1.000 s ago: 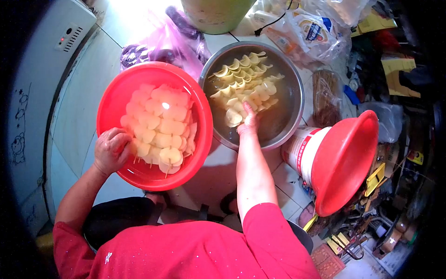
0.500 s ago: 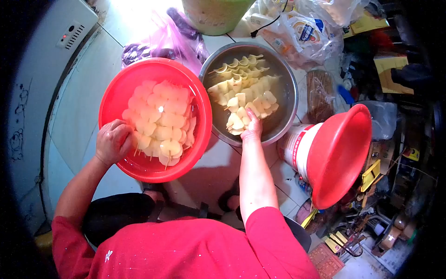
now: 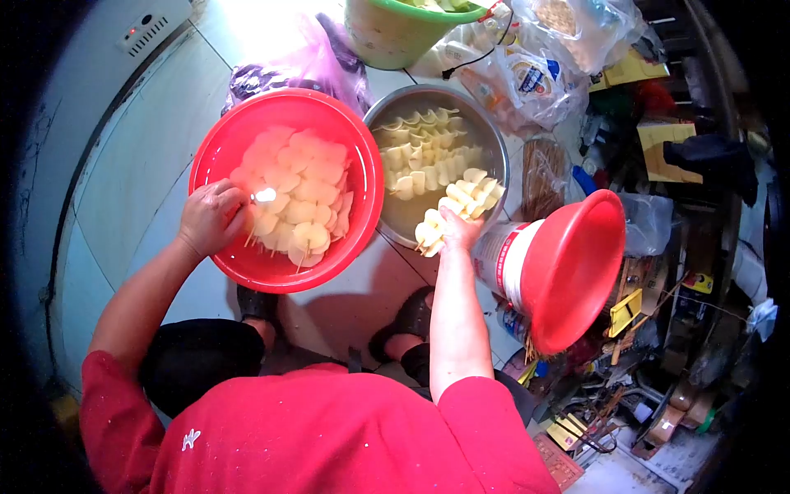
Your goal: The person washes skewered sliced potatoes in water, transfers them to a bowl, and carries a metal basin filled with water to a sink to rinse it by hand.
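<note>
A bunch of skewered pale slices [image 3: 473, 194] is in my right hand [image 3: 459, 229], raised over the lower right rim of the metal basin [image 3: 496, 148]. More skewers [image 3: 424, 152] lie in cloudy water inside that basin. My left hand [image 3: 216, 216] is closed at the left rim of the red basin [image 3: 280, 280]; what its fingers hold, if anything, is too small to tell. Several skewers of pale slices [image 3: 300, 193] lie in water in the red basin, with stick ends pointing down toward me.
A tilted red bowl [image 3: 576, 272] rests on a white bucket [image 3: 498, 255] at the right. Behind the basins are a green tub [image 3: 383, 37], a purple bag [image 3: 317, 62] and plastic bags [image 3: 535, 78]. A bundle of sticks [image 3: 543, 177] lies right of the metal basin.
My right hand has lifted a bunch of skewers out of the water to the metal basin's lower right rim. My left hand stays at the red basin's rim. The view has shifted.
</note>
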Action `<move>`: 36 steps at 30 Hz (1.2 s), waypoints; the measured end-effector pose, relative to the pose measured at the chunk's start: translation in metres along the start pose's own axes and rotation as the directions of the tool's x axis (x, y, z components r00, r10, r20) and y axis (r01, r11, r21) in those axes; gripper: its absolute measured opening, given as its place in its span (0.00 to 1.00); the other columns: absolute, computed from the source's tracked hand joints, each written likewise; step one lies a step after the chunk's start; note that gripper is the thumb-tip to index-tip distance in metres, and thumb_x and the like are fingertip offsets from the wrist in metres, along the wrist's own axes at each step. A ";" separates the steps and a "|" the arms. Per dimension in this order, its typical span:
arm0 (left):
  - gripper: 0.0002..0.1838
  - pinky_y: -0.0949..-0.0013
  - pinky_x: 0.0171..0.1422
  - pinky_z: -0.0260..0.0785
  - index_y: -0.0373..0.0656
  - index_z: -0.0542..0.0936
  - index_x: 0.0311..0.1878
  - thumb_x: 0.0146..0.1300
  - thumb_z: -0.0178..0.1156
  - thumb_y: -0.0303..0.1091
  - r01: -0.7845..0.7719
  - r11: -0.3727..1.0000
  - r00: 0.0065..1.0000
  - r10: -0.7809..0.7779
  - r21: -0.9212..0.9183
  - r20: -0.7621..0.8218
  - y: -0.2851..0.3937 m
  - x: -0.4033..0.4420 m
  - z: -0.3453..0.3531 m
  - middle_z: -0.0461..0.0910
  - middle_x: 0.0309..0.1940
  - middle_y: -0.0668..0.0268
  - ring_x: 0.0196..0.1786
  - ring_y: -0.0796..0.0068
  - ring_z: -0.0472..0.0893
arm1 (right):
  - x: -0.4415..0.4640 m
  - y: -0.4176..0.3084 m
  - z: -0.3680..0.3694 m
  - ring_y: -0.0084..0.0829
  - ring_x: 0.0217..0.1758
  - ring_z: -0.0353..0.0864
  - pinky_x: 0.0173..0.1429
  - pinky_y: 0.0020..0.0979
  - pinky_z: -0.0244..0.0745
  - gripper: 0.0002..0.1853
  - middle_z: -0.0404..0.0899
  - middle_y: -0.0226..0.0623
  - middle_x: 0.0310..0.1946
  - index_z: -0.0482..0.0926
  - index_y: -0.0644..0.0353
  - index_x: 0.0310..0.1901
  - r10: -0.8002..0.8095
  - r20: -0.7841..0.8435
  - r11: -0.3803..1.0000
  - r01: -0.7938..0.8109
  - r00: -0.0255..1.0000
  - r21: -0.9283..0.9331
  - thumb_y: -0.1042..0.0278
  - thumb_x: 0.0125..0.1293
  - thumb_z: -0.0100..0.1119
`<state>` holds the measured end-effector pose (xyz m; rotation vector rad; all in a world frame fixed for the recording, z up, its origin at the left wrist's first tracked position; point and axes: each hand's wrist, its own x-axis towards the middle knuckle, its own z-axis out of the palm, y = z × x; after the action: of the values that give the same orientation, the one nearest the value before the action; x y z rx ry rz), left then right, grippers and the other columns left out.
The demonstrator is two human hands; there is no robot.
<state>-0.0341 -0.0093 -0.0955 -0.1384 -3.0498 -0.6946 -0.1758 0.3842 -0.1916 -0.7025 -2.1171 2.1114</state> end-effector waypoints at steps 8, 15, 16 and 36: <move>0.11 0.58 0.51 0.69 0.47 0.77 0.38 0.50 0.60 0.35 0.017 0.999 0.999 -0.018 -0.047 -0.034 -0.010 -0.005 0.005 0.76 0.39 0.62 0.45 0.59 0.77 | 0.001 -0.020 0.008 0.34 0.51 0.78 0.53 0.32 0.77 0.39 0.75 0.40 0.51 0.64 0.62 0.60 -0.264 0.081 0.911 0.276 0.961 -0.306 0.86 0.40 0.65; 0.11 0.59 0.52 0.68 0.47 0.77 0.39 0.52 0.59 0.37 0.049 0.998 0.997 -0.051 -0.037 -0.056 -0.007 -0.005 0.004 0.75 0.39 0.63 0.46 0.61 0.77 | -0.007 -0.025 0.002 0.35 0.48 0.79 0.52 0.33 0.76 0.39 0.76 0.42 0.48 0.64 0.64 0.57 -0.201 0.009 0.841 0.177 0.980 -0.511 0.82 0.38 0.68; 0.11 0.59 0.52 0.68 0.47 0.77 0.39 0.52 0.59 0.37 0.043 0.999 0.998 -0.044 -0.032 -0.034 -0.006 -0.005 0.001 0.75 0.39 0.63 0.46 0.61 0.77 | -0.005 -0.024 0.001 0.35 0.48 0.79 0.52 0.33 0.76 0.39 0.76 0.42 0.48 0.64 0.64 0.57 -0.199 0.014 0.840 0.178 0.980 -0.512 0.82 0.38 0.68; 0.37 0.55 0.68 0.58 0.42 0.64 0.64 0.56 0.61 0.53 -0.093 0.930 0.934 -0.042 -0.356 -0.354 -0.019 -0.011 -0.009 0.66 0.59 0.49 0.64 0.49 0.66 | -0.181 -0.082 0.176 0.35 0.53 0.76 0.57 0.37 0.74 0.30 0.74 0.37 0.51 0.64 0.60 0.62 0.074 0.788 0.942 -0.302 0.611 0.146 0.78 0.56 0.58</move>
<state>-0.0254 -0.0310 -0.0961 -0.0469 -2.5422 -1.1444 -0.1001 0.1589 -0.0742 0.0916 -2.0195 3.1750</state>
